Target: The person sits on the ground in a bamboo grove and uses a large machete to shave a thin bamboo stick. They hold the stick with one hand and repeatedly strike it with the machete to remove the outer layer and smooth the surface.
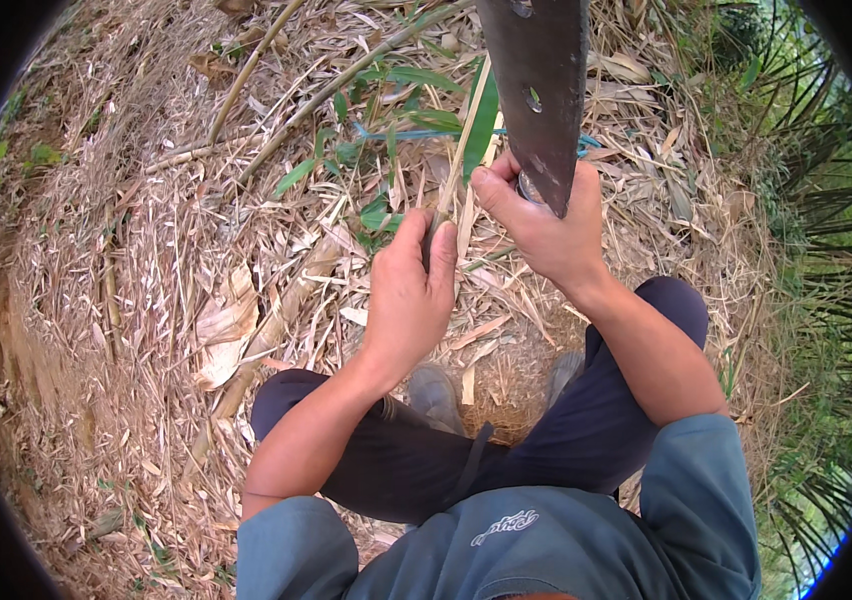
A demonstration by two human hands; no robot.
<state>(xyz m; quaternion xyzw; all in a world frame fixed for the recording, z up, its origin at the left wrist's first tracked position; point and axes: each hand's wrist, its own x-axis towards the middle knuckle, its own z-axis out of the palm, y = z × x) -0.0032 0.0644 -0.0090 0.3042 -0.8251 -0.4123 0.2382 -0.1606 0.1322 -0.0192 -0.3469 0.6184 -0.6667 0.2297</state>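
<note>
My right hand (556, 230) is closed around the handle end of a machete (546, 100). Its broad, dark, worn blade has holes in it and rises toward the top edge of the view; most of the handle is hidden by the fingers. To the left of it, my left hand (411, 285) pinches a thin pale bamboo strip (466, 140) between thumb and fingers. That strip slants up and to the right, apart from the blade, with a long green leaf (483, 118) alongside. Something dark shows between the left thumb and fingers, too covered to name.
Dry bamboo leaves and litter (166, 260) cover the sloping ground. Long thin stalks (346, 75) lie at the upper left, near green leafy shoots (376, 215). Blue cord (401, 133) lies beyond my hands. Green plants (826, 230) stand at right. My shoes (434, 395) are below.
</note>
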